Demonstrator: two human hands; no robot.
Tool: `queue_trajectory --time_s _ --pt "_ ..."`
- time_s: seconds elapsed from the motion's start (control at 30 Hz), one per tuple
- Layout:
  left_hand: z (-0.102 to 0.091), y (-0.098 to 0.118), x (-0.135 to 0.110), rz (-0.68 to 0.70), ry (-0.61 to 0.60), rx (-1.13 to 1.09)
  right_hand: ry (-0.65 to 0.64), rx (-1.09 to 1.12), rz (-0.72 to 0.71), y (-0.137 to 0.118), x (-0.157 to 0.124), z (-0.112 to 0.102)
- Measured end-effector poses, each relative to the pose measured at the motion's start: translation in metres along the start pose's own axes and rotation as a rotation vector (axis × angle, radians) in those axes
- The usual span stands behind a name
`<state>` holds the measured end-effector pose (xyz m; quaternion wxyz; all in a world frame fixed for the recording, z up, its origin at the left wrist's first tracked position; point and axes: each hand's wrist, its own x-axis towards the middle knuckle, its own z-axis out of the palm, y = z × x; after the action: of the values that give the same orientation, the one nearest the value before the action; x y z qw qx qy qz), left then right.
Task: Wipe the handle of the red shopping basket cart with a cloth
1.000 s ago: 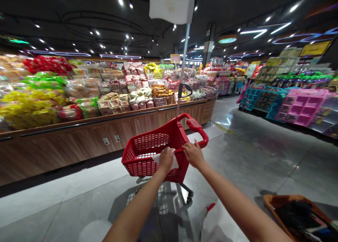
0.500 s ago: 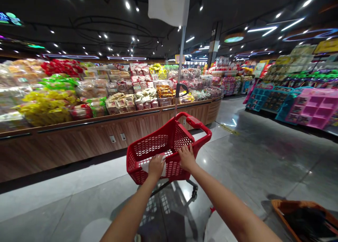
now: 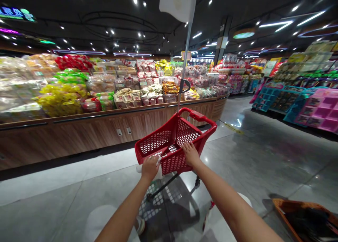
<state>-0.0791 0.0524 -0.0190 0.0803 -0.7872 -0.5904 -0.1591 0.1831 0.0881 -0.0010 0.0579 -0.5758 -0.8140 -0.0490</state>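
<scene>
A red plastic shopping cart (image 3: 182, 161) with lattice sides stands in front of me, its basket seen from the side. My left hand (image 3: 150, 168) is closed around a white cloth (image 3: 159, 173) at the near rim, by the basket's low corner. Part of the cloth sticks out on either side of my fingers; whether it is cloth or paper is hard to tell. My right hand (image 3: 191, 154) is wrapped over the same rim, closer to the handle (image 3: 199, 117). A pole with a white flag (image 3: 178, 4) rises behind the handle.
A long wooden display counter (image 3: 97, 136) piled with packaged snacks runs behind the cart. Pink and teal racks (image 3: 320, 108) stand at right. On the grey floor are an orange crate (image 3: 283, 217) with dark contents and a white rounded object (image 3: 220, 221) near my right arm.
My left hand has slid left along the rim with the white cloth. My right hand keeps its hold on the rim. The view has turned slightly left.
</scene>
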Motion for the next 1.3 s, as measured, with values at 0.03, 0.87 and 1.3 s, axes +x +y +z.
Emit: queue_trajectory --time_s 0.03,0.87,1.3 --pt "0.0 -0.005 -0.009 -0.019 0.013 0.004 -0.008 -0.005 0.035 -0.001 0.0 -0.002" --pt "-0.019 -0.012 -0.028 0.381 -0.349 -0.165 0.139 0.433 -0.032 -0.04 -0.076 0.013" --pt "-0.003 0.03 -0.037 0.135 -0.292 -0.002 0.041 0.32 -0.036 -0.126 -0.102 0.027"
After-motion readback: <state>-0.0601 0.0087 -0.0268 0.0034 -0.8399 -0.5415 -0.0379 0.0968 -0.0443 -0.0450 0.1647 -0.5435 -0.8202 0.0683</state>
